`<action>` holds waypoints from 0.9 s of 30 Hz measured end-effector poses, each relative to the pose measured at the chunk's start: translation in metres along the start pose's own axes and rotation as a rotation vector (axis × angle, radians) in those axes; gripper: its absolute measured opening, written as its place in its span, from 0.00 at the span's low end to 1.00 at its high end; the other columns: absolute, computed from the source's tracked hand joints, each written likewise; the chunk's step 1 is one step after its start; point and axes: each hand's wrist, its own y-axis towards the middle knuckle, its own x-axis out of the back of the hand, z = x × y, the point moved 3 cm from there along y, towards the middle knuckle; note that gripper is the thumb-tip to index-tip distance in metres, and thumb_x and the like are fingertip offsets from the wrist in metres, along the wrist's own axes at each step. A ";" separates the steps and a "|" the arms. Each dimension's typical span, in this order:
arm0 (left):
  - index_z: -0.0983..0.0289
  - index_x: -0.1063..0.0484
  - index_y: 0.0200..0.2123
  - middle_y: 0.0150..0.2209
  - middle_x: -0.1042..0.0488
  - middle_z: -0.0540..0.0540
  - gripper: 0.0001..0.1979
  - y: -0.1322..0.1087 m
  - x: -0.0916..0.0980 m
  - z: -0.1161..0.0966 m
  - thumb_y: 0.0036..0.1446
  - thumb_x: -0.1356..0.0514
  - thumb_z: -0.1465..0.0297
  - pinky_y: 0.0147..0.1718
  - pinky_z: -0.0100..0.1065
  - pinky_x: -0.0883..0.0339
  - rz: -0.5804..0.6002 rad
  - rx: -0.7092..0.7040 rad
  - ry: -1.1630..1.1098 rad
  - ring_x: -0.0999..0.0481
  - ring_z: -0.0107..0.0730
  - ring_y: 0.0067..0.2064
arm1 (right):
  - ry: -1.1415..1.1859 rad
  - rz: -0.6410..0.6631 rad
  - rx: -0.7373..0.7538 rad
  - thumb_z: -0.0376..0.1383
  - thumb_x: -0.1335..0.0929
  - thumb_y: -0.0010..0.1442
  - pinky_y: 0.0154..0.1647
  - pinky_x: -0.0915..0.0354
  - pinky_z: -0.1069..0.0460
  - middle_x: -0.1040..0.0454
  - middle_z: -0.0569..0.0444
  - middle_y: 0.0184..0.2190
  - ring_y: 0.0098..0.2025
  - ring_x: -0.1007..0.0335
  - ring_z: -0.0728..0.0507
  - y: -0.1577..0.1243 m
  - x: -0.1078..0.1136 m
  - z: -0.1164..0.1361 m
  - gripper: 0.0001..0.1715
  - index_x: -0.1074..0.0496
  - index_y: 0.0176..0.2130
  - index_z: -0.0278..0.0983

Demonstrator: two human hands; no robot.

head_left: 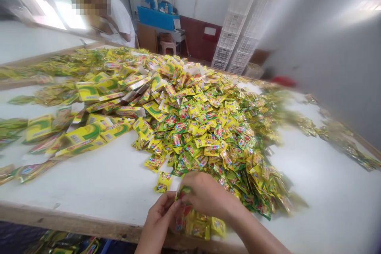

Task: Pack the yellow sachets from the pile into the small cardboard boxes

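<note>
My left hand point(162, 214) is near the table's front edge, thumb and fingers closed in a pinch on a printed pack point(180, 220) with red and blue marks. Whether that pack is a box or a bag is hard to tell, as the hands partly cover it. Just above it, my right hand point(205, 192) has its fingers bent around a small green and yellow sachet point(185, 191), touching the same spot. Several yellow sachets point(199, 228) lie beneath my right wrist. A single sachet point(163, 182) rests just beyond my left hand, beside a large heap of sachets point(208, 135).
Open yellow cartons point(89, 137) are piled left of the heap on the white table point(113, 190), which has a wooden rim point(74, 220). Below the front edge are more packets point(68, 244). Stacked white crates point(228, 39) and a seated person point(122, 18) are at the back.
</note>
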 end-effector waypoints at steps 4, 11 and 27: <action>0.60 0.28 0.34 0.32 0.22 0.48 0.07 -0.002 0.000 0.001 0.54 0.38 0.64 0.37 0.29 0.33 -0.101 -0.027 0.018 0.26 0.36 0.37 | 0.070 -0.050 -0.010 0.30 0.30 0.55 0.37 0.40 0.56 0.27 0.56 0.34 0.38 0.31 0.46 -0.006 -0.002 0.005 0.04 0.28 0.34 0.38; 0.59 0.30 0.29 0.29 0.26 0.48 0.06 0.005 -0.006 -0.003 0.55 0.44 0.65 0.34 0.30 0.34 -0.175 -0.102 0.174 0.29 0.36 0.33 | 0.040 -0.184 -0.024 0.34 0.32 0.60 0.37 0.41 0.55 0.29 0.55 0.35 0.38 0.33 0.47 -0.012 -0.013 0.005 0.02 0.27 0.36 0.38; 0.60 0.25 0.36 0.37 0.21 0.54 0.18 0.006 -0.005 0.011 0.43 0.31 0.58 0.41 0.38 0.29 0.006 -0.013 0.044 0.24 0.43 0.41 | 0.247 -0.162 -0.005 0.26 0.32 0.57 0.40 0.38 0.55 0.24 0.56 0.34 0.39 0.29 0.46 -0.016 0.006 -0.009 0.12 0.23 0.39 0.39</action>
